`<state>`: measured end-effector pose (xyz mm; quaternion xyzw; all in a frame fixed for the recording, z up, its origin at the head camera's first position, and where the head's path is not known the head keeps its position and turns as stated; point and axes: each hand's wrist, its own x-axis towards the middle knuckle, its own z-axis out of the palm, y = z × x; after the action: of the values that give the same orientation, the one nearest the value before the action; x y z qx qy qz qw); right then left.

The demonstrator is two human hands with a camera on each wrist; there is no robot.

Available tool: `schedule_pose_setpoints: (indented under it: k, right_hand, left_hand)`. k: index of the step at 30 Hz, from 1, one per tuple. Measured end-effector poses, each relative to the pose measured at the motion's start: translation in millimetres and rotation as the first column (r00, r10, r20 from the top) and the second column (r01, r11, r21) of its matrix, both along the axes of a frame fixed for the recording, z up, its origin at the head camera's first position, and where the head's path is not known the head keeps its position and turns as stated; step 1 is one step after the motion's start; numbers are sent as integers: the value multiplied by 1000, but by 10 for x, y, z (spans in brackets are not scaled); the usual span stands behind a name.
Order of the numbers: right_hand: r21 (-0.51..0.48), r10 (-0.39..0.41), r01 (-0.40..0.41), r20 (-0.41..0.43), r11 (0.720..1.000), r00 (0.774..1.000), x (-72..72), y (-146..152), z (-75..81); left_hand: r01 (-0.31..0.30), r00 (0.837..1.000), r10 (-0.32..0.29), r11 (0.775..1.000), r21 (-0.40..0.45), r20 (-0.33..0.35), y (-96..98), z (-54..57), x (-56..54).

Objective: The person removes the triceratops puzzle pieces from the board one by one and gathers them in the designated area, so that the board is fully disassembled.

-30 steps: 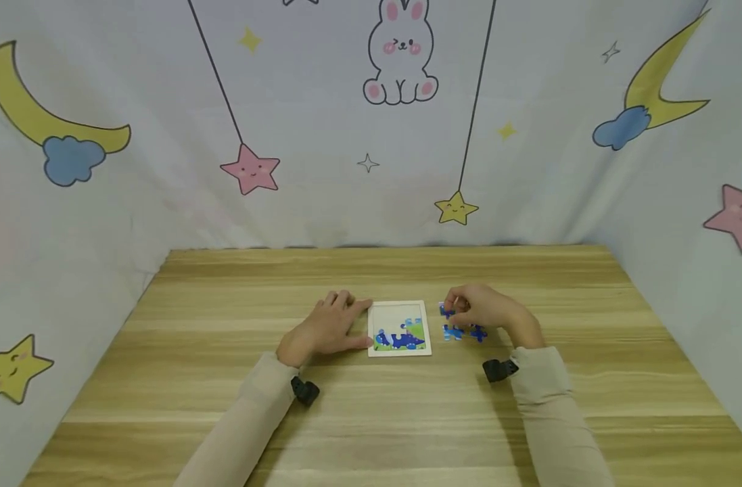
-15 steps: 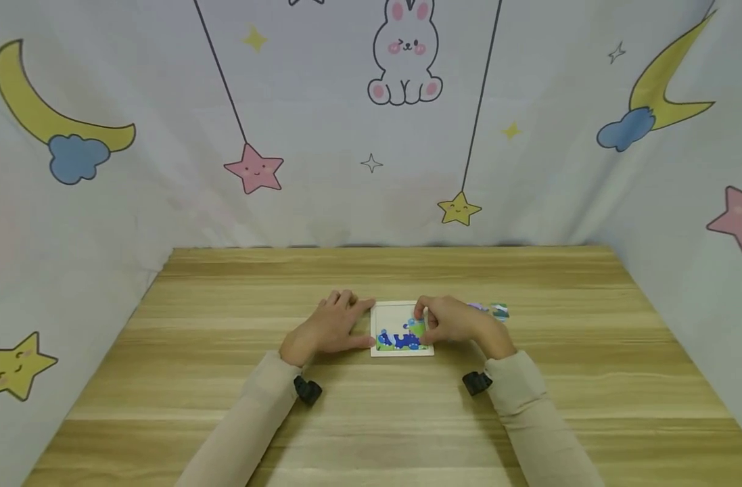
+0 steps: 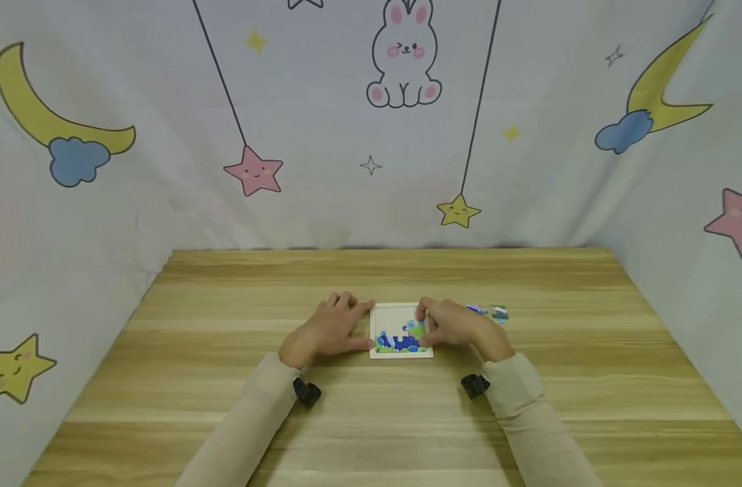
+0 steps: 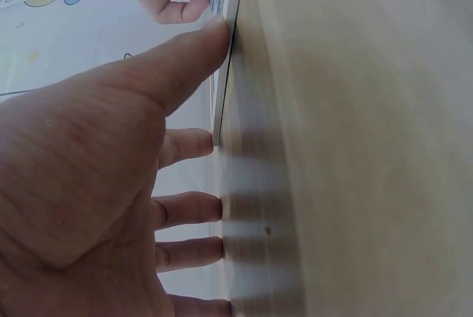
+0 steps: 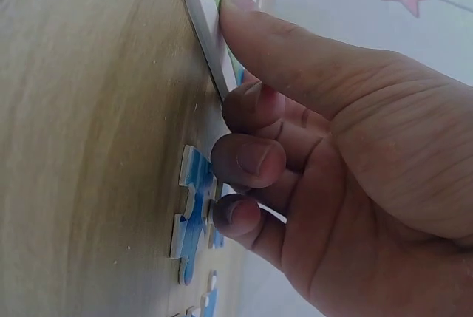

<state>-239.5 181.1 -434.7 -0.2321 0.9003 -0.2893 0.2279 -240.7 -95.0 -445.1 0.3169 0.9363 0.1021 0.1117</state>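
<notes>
A small white-framed jigsaw tray [image 3: 401,356] lies on the table, with blue dinosaur pieces [image 3: 401,343] along its lower part. My left hand [image 3: 331,329] touches the tray's left edge, thumb and forefinger stretched to its corners; the other fingertips rest on the wood in the left wrist view. At the right side, my right hand [image 3: 458,321] sets thumb and bent forefinger at either end of a green jigsaw piece [image 3: 416,330] inside the frame. In the right wrist view the thumb [image 5: 240,3] reaches over the rim, the forefinger hidden, the other fingers curled.
Loose blue jigsaw pieces [image 5: 194,213] lie on the table beneath my right hand's curled fingers. Beyond that hand are a purple piece [image 3: 477,310] and a green-and-white piece [image 3: 500,313]. A printed cloth [image 3: 322,203] hangs behind the wooden table [image 3: 371,419].
My right hand has moved left from the loose pieces to the tray's right side, uncovering the purple and green-and-white pieces. The left hand keeps its place at the tray.
</notes>
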Motion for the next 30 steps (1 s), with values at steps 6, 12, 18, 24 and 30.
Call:
schedule_pose_setpoints:
  k: [6, 12, 18, 24, 30]
  right_hand:
    - [39, 53, -51, -65, 998, 996, -3, -43, 14]
    - [83, 116, -111, -63, 990, 991, 7, -66, 25]
    - [48, 110, -107, -78, 993, 991, 3, -34, 10]
    - [24, 104, -102, -84, 994, 991, 1, -10, 20]
    - [38, 115, -111, -113, 993, 987, -16, -2, -6]
  left_hand:
    - [-1, 1000, 2, 1000, 11, -7, -10, 10, 4]
    - [-6, 1000, 6, 1000, 8, -1, -22, -4, 18]
    - [-2, 1000, 2, 1000, 3, -11, -21, -38, 17]
    - [1, 1000, -1, 1000, 0, -8, -15, -34, 15]
    - [0, 1000, 0, 1000, 5, -6, -7, -21, 7]
